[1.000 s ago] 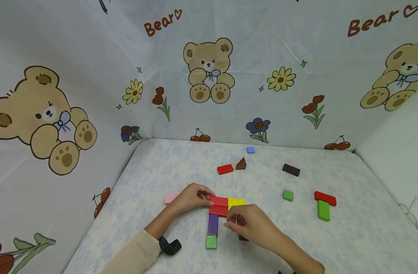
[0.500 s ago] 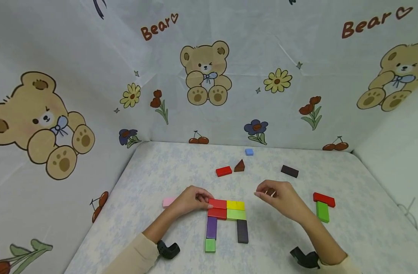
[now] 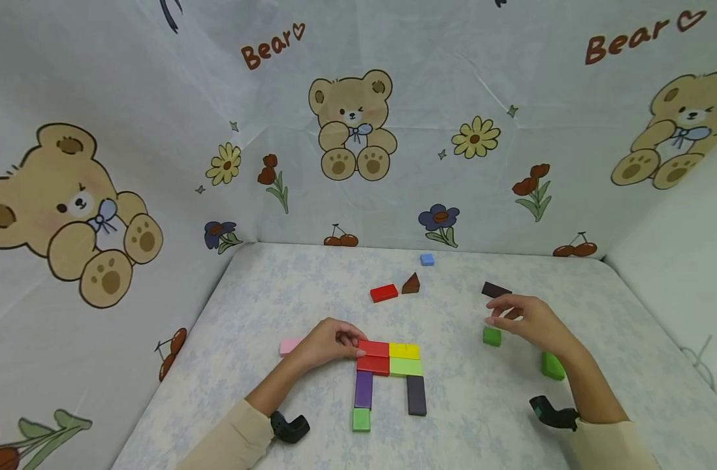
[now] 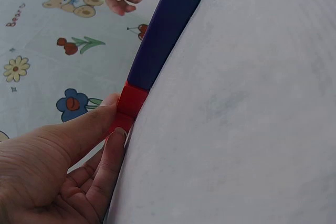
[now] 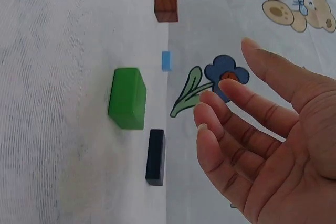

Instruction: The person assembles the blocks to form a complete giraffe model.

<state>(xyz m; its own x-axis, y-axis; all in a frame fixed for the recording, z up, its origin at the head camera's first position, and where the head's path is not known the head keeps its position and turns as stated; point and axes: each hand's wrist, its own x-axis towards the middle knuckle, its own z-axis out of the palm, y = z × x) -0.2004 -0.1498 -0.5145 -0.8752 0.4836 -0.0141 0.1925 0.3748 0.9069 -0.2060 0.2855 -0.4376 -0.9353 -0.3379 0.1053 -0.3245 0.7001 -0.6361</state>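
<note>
On the table lies a flat block figure: two red blocks [image 3: 373,348], a yellow block [image 3: 404,351], a lime block [image 3: 405,367], a purple block [image 3: 363,390], a small green block [image 3: 361,420] and a black block [image 3: 416,395]. My left hand [image 3: 332,340] pinches the left end of the red blocks; the left wrist view shows its thumb and a finger on the red block [image 4: 122,123] at the edge. My right hand [image 3: 531,321] hovers with loosely bent fingers, holding nothing, just above and right of a loose green block [image 3: 492,337]. That block [image 5: 127,98] stands apart from the fingers in the right wrist view.
Farther back lie a red block [image 3: 384,293], a brown triangle [image 3: 411,283], a blue block [image 3: 427,260] and another black block [image 3: 496,289]. A bigger green block [image 3: 552,366] is partly behind my right wrist. A pink block [image 3: 289,346] pokes out behind my left hand.
My right hand has moved from beside the figure's black block to the far right, over the loose green block. My left hand stays at the red blocks.
</note>
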